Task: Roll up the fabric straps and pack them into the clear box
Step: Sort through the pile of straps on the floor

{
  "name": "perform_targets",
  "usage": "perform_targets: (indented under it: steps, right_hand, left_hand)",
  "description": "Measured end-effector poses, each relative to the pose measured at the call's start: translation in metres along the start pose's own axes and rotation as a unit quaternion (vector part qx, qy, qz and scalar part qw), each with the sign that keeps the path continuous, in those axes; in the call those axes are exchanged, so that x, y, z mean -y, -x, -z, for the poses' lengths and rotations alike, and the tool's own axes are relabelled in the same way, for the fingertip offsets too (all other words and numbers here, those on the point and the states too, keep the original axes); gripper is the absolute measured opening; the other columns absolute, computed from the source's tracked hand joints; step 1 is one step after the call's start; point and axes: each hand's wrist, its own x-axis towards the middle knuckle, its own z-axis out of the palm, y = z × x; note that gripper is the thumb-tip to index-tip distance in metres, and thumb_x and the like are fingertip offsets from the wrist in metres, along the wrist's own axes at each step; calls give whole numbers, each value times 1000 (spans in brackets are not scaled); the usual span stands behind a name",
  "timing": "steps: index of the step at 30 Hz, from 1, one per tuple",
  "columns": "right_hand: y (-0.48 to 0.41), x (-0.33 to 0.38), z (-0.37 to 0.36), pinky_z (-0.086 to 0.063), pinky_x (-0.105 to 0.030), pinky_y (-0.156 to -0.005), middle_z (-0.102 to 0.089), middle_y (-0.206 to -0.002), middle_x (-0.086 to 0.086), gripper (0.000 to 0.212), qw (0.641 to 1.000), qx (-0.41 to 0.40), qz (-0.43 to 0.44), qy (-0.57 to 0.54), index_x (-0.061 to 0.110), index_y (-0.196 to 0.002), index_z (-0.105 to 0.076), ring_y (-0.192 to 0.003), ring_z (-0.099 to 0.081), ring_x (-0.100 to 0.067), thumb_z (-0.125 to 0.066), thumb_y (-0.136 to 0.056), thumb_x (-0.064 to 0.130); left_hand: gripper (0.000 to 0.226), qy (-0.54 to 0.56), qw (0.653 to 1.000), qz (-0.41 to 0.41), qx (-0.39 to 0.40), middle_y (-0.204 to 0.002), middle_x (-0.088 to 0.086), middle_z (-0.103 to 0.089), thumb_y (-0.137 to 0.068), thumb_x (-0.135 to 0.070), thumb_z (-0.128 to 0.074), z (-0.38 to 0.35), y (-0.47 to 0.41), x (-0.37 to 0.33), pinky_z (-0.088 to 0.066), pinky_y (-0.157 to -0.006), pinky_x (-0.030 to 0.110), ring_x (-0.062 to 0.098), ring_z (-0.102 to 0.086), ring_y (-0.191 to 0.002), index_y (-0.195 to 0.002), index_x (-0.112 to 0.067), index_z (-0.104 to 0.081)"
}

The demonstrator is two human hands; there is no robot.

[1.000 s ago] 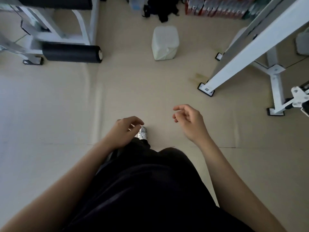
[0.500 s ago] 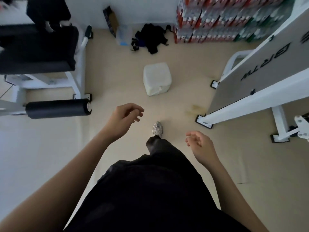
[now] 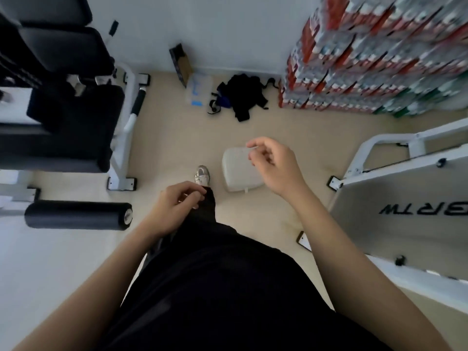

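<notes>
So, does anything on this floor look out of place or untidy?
The black fabric straps lie in a tangled, unrolled heap beside the clear box. A white container stands alone in the middle of the floor.

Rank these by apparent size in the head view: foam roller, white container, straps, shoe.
Largest: foam roller
Next: white container and straps, about alike; the right hand hides part of the container.
Smallest: shoe
</notes>
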Motion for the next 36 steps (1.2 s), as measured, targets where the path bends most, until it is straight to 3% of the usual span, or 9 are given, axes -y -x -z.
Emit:
perform_targets:
  steps: [6, 13, 18, 26, 31, 36]
  right_hand:
    - [-129, 8, 14, -59, -26, -81, -74, -97, 5, 18, 999, 5, -28, 36, 29, -120, -72, -89, -71, -10, -62, -106, 24]
    - [-194, -31, 60, -47, -7, -72, -70, -94, 15, 22, 989, -15, -128, 68, 29, -122, -74, -85, -66, 3, -61, -104, 24]
    - [-261, -60, 107, -48, -7, -71, -72, -91, 11, 21, 986, -38, -156, 46, 31, -117, -75, -82, -67, 1, -63, -104, 20]
    - [-430, -107, 194, -50, -9, -72, -70, -91, 7, 22, 991, 50, -110, 48, 29, -122, -72, -84, -65, -3, -57, -109, 21]
    - [-537, -123, 196, -58, -29, -75, -73, -93, 6, 22, 991, 84, -103, 10, 29, -120, -71, -81, -68, -11, -52, -111, 24]
    - [-656, -184, 135, -46, -9, -64, -68, -79, 8, 21, 995, 66, -65, 26, 27, -115, -72, -70, -63, -4, -58, -106, 13]
  left_hand:
    - [17, -47, 998, -26, 35, -100, -6, -79, -105, -20, -62, 62, -155, -55, -59, -88, 34, 15, -75, -90, -109, -26, -77]
    - [18, -81, 992, -61, 73, -103, -2, -77, -106, -20, -59, 91, -311, -154, -60, -90, 38, 14, -74, -90, -111, -22, -76]
    - [19, -71, 993, -80, 55, -102, -5, -76, -106, -21, -56, 82, -415, -212, -61, -91, 40, 13, -74, -91, -110, -24, -75]
    - [19, -90, 995, -35, 33, -101, -9, -76, -108, -22, -57, 16, -553, -263, -61, -92, 44, 11, -72, -91, -114, -24, -74]
    - [19, -160, 986, -41, 38, -107, -9, -73, -106, -21, -59, 11, -628, -268, -59, -92, 42, 10, -68, -96, -116, -23, -75]
    - [22, -167, 985, -44, -16, -93, -2, -76, -103, -13, -57, 9, -749, -215, -58, -83, 41, 15, -70, -85, -109, -20, -77]
